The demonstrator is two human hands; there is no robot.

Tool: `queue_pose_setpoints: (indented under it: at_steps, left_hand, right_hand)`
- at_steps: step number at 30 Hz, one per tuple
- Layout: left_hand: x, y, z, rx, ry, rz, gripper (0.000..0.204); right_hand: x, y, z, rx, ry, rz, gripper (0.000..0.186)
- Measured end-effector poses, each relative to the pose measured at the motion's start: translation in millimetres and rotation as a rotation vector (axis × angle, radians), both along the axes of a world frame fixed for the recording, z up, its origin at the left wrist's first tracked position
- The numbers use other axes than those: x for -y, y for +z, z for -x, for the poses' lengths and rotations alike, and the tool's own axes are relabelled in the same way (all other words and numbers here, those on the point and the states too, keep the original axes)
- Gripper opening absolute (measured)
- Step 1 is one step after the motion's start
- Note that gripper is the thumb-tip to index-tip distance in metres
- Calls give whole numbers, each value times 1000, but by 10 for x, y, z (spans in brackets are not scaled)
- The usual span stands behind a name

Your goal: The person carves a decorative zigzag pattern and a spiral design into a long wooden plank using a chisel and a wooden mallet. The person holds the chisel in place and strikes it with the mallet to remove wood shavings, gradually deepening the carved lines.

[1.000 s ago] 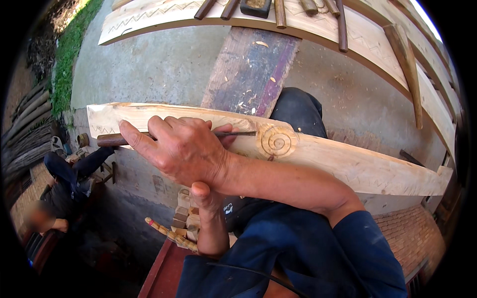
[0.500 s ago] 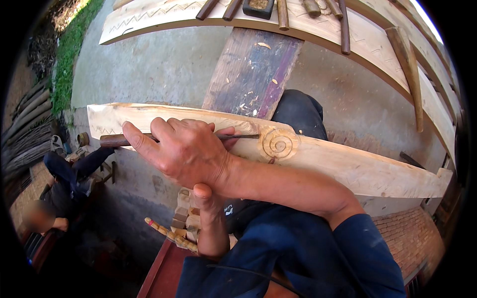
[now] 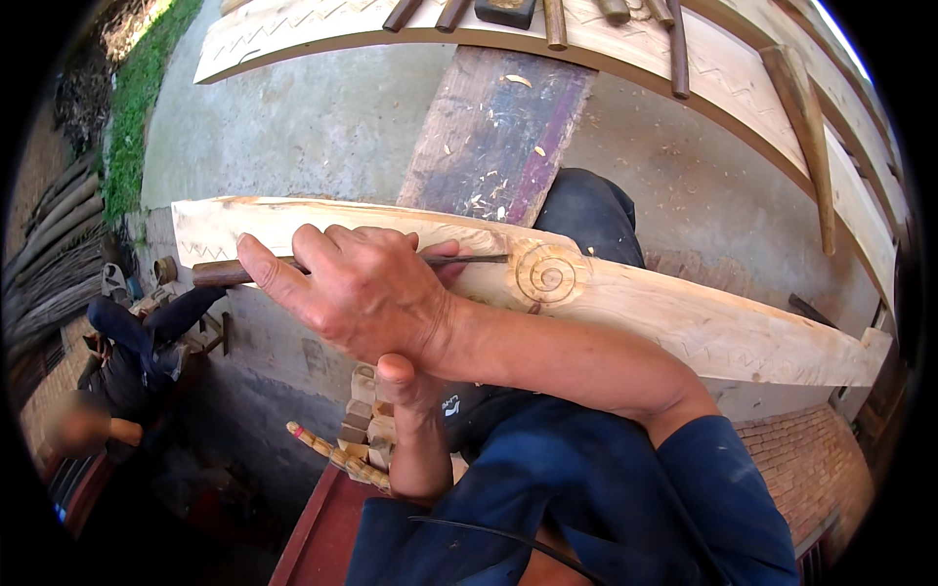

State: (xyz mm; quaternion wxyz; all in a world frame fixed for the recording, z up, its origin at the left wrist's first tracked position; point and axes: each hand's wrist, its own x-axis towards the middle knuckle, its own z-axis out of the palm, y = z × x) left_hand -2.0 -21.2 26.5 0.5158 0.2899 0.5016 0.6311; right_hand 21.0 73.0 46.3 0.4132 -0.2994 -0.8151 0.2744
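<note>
At the left edge of the carved spiral (image 3: pixel 549 274) on the long board (image 3: pixel 723 327) rests the tip of the chisel (image 3: pixel 223 274), clamped in the right hand (image 3: pixel 357 288); the left hand (image 3: pixel 398 377), crossed beneath, hides its hold, and too strong pushing might cause a damaging slip.

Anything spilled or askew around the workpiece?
Wood shavings litter the dark plank, loose and scattered. The tapered wooden mallet juts past the edge of the pale beam, so it looks a little precarious.

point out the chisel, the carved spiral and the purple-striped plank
Chisel (image 3: pixel 221 273), head view: its wooden handle
Carved spiral (image 3: pixel 547 280), head view: near its centre
Purple-striped plank (image 3: pixel 479 127), head view: its dark upper face
</note>
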Motion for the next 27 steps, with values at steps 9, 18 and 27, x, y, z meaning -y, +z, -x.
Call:
queue_pose_setpoints:
  at_steps: [9,18,27]
  left_hand:
    - [-58,54,-61,-36,83,59,150]
    - [-94,172,-19,-106,26,187,118]
    - [-144,166,-11,-42,97,248,107]
  right_hand:
    - [-5,-27,-12,-44,2,7,58]
    - [-68,32,-74,-156,-76,-14,60]
    - [-78,-49,-52,-43,-28,56,57]
